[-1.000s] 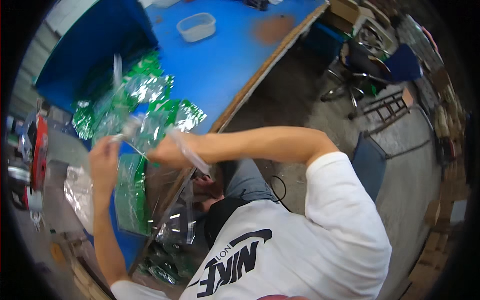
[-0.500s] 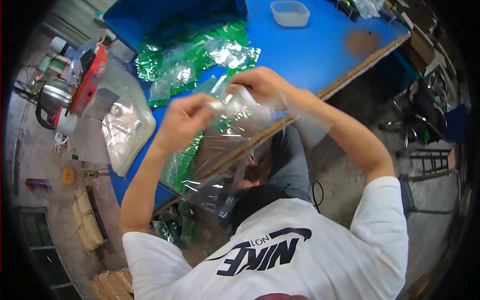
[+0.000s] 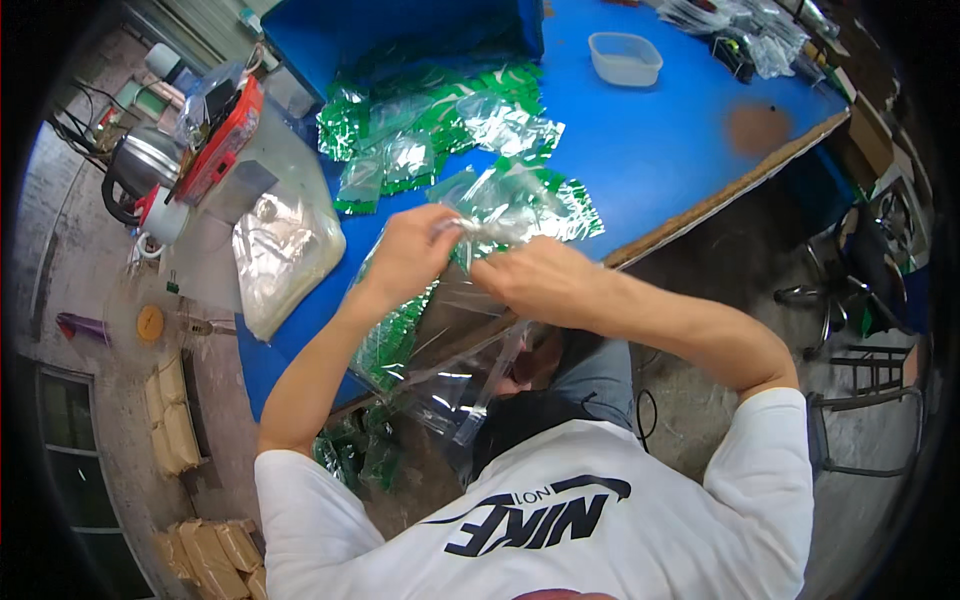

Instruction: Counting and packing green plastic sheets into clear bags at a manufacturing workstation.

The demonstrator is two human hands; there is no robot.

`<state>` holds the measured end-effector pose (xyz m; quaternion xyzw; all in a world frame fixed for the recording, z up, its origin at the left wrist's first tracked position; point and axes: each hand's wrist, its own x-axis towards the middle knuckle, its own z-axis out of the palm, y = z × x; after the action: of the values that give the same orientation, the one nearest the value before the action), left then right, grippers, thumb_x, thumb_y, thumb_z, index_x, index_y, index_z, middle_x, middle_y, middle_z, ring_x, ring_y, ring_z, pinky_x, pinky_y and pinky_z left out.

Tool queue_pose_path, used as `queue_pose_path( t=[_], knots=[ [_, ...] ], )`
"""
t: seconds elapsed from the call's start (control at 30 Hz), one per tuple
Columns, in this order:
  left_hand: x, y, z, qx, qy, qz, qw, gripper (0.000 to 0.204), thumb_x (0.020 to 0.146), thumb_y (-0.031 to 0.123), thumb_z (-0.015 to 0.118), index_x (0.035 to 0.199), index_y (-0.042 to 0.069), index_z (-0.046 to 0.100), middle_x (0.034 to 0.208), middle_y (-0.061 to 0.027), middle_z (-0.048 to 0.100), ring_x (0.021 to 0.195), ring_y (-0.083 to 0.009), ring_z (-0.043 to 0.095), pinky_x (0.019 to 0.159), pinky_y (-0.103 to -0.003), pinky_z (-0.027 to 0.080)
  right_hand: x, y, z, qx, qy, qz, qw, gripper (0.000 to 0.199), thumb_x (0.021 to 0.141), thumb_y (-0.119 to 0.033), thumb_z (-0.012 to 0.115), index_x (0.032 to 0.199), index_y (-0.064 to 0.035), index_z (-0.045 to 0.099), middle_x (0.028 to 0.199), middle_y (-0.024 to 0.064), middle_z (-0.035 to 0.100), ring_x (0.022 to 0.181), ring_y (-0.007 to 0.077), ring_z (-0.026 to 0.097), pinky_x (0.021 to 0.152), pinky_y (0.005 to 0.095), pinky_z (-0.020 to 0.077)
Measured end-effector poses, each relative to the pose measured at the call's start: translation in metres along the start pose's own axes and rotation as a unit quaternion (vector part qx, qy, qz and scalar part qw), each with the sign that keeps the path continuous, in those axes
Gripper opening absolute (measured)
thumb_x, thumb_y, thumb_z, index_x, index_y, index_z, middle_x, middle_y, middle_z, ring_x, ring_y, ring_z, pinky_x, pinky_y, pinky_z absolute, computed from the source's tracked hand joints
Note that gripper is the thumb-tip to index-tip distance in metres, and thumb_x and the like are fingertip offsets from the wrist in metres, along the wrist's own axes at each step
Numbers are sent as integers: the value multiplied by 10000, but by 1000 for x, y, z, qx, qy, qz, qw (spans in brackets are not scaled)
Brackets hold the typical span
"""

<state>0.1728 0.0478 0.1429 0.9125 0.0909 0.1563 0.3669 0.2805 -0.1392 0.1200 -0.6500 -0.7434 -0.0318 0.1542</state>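
At the edge of the blue table, my left hand [image 3: 400,258] pinches gathered clear film of a large plastic bag [image 3: 452,395]. To its right, my right hand [image 3: 540,280] is closed on the same bag, its fingers turned in and partly hidden. The bag's loose body hangs below my hands, past the table edge toward my lap. Green-and-clear packets [image 3: 550,200] lie just beyond my right hand. More green packets [image 3: 395,345] are stacked below my left wrist, partly seen through the film.
A blue bin [image 3: 400,35] lies open toward me, with green packets [image 3: 440,110] spilling out. Left are a stack of clear bags [image 3: 285,250], a red-rimmed container [image 3: 222,140] and a metal kettle [image 3: 150,165]. A clear tub [image 3: 625,60] stands on the blue table [image 3: 690,150].
My right hand has come down and my left hand has shifted right, both still on the bag. The film between them looks more tightly gathered. The view has shifted slightly.
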Motion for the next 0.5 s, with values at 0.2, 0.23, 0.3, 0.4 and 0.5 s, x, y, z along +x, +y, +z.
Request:
queue_pose_path(
  t=[0.2, 0.23, 0.3, 0.4, 0.5],
  knots=[
    [-19, 32, -7, -195, -61, -61, 977, 134, 900, 47, 633, 1005, -31, 664, 808, -66, 679, 724, -95, 591, 651, -274, 472, 13, 75, 1, 468, 80, 92, 875, 185, 960, -204, 627, 1037, -56, 708, 832, 64, 700, 736, 169, 655, 647, 353, 498],
    [-15, 22, -5, -227, 7, -71, 971, 131, 904, 64, 647, 993, -32, 661, 795, -36, 661, 719, -59, 555, 642, -238, 451, 6, 54, -5, 438, 70, 171, 880, 198, 982, -208, 612, 1051, -52, 714, 871, 40, 698, 771, 106, 604, 692, 316, 490],
    [-7, 7, 13, -165, 81, -49, 982, 137, 897, 65, 654, 993, -33, 658, 793, -50, 667, 707, -77, 570, 643, -251, 460, 8, 27, 34, 439, 245, 170, 848, 183, 968, -175, 613, 1080, -54, 693, 794, 95, 668, 729, 136, 620, 663, 325, 493],
    [-6, 5, 28, -33, 167, -7, 985, 159, 876, 72, 675, 998, -29, 657, 812, -103, 686, 708, -135, 621, 660, -288, 488, 10, -8, 26, 166, 243, 146, 944, 113, 909, -149, 639, 880, -40, 640, 744, 132, 626, 739, 271, 665, 624, 406, 503],
    [-15, -5, 27, 76, -5, 36, 996, 141, 884, 50, 651, 1002, -28, 663, 856, -91, 677, 778, -130, 628, 696, -284, 495, 27, 4, 11, 134, 271, 132, 944, 148, 869, -156, 661, 801, -42, 595, 832, 134, 642, 781, 345, 650, 647, 436, 506]
  ],
)
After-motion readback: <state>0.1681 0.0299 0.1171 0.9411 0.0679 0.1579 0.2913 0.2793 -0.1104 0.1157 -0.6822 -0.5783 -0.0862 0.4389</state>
